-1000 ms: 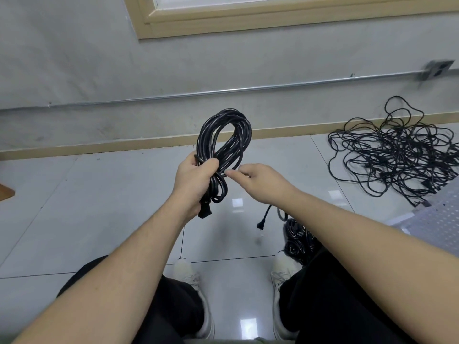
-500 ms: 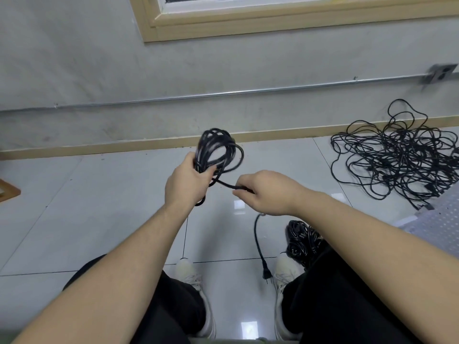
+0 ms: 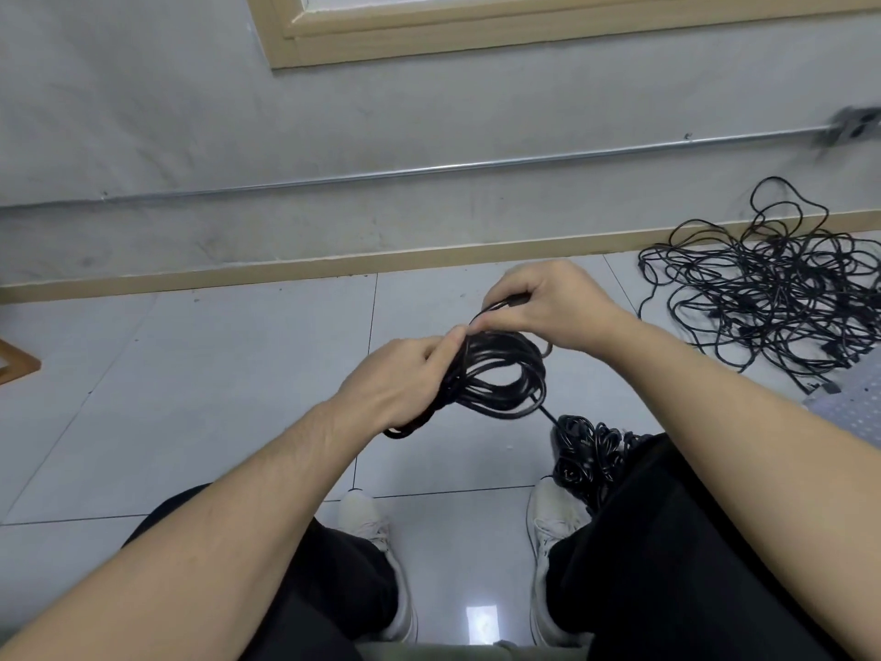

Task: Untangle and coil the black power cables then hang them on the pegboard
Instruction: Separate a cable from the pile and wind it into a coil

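Both hands clamped on a half-bound coil of black cable above the knees

The left hand (image 3: 395,374) grips the coil (image 3: 496,374) at its gathered side; the right hand (image 3: 548,302) pinches a strand at the top; the cable looks light, limp and springy, best held where loops bunch. A finished bundle (image 3: 586,450) lies by the right shoe, a perforated board (image 3: 853,407) beyond; farther off, the tangled pile (image 3: 772,288) waits by the wall
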Demonstrator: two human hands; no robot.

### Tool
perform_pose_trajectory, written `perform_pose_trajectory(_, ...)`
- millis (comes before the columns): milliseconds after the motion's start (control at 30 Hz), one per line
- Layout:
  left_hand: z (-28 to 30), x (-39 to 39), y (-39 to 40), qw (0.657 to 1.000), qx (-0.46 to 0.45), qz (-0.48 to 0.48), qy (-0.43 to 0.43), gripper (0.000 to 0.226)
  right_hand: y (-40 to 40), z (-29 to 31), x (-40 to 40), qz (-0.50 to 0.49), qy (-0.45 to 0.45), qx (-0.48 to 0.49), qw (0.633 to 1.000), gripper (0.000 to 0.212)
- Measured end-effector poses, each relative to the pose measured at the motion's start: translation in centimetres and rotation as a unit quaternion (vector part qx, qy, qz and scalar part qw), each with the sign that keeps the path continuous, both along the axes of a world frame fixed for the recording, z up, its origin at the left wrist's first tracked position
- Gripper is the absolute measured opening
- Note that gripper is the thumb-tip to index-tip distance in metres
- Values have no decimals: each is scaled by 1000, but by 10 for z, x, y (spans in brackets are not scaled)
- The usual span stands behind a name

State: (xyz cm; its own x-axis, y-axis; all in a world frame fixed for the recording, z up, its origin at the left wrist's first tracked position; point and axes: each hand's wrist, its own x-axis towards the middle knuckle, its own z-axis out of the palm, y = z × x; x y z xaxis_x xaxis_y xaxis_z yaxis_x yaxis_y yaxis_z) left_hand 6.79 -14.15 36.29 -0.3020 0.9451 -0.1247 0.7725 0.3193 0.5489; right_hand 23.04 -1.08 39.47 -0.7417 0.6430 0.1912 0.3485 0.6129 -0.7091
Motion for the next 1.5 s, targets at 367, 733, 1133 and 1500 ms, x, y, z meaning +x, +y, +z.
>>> perform_pose_trajectory(367,-3,3,0,972,54,-121,-191,20,23,-20,-6,34,22,-209,977,23)
perform_pose_trajectory(733,0,-3,1,930,211,-97,-283,44,18,-37,11,35,45,-486,872,7)
perform_pose_trajectory(1133,1,-32,11,955,210,209,-34,25,-25,-48,-13,98,-142,-34,984,28)
perform_pose_trajectory(1500,-13,-20,6,982,61,61,167,26,-22,-28,-11,129,12,285,950,33)
